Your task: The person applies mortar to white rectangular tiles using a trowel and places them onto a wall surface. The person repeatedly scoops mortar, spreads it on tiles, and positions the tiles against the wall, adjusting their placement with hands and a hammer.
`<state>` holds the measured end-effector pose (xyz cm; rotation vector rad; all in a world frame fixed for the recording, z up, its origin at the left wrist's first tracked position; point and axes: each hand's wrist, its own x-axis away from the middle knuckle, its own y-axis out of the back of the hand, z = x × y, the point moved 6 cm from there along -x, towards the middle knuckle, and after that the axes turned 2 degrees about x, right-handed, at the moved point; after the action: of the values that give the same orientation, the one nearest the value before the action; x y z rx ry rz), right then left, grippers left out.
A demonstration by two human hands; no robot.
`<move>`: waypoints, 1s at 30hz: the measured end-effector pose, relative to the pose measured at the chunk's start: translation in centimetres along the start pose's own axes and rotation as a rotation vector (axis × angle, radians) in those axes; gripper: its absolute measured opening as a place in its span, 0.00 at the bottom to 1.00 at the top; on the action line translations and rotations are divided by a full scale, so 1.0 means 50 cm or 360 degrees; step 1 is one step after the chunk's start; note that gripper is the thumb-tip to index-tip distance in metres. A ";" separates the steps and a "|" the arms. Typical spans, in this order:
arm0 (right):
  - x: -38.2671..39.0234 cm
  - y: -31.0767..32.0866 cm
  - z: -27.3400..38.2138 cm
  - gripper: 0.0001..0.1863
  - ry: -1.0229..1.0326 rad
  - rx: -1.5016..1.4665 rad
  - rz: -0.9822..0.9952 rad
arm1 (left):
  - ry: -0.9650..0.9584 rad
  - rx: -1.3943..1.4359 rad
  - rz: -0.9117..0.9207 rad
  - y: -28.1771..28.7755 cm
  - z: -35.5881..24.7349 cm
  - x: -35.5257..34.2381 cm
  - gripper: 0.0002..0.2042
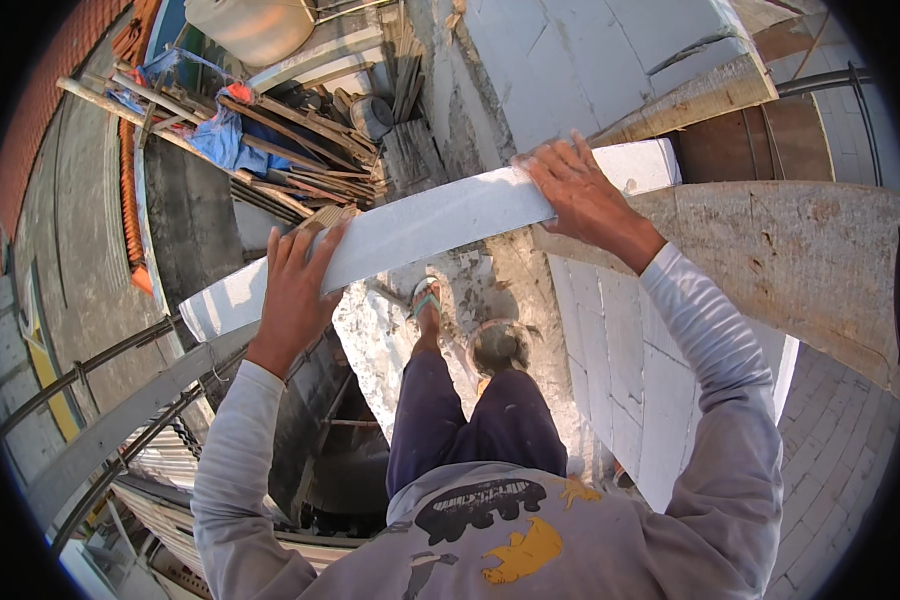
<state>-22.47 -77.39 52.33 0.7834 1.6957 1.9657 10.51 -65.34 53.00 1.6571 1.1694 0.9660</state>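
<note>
Block (420,222) held crosswise over a rough ledge (528,275)

Head view: both hands grip the long white block, which slants from lower left to upper right. The left hand (295,292) lies near its left end, fingers spread across the face; the right hand (582,195) curls over the far edge, nearer the right end. Whether anything beneath also bears the block, I cannot tell. A sandalled foot (427,303) stands on the ledge, near its left edge. Beyond the block's left half lie stacked timber (315,125) and blue sheeting (228,142); a weathered board (770,230) extends at right.
</note>
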 end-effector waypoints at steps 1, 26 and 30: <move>-0.001 0.010 0.002 0.50 0.0003 -0.0017 0.0019 | 0.0002 0.0005 -0.0002 0.004 -0.001 -0.002 0.50; 0.013 0.012 -0.020 0.52 -0.0077 -0.0082 0.0090 | -0.0057 -0.0029 0.0003 0.002 -0.005 -0.003 0.52; 0.021 0.011 -0.019 0.51 -0.0087 -0.0068 0.0011 | -0.0048 -0.0032 -0.0002 0.004 -0.010 -0.003 0.52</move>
<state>-23.85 -77.50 52.93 0.8205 1.6164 1.9607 10.09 -65.44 53.33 1.6497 1.1370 0.9459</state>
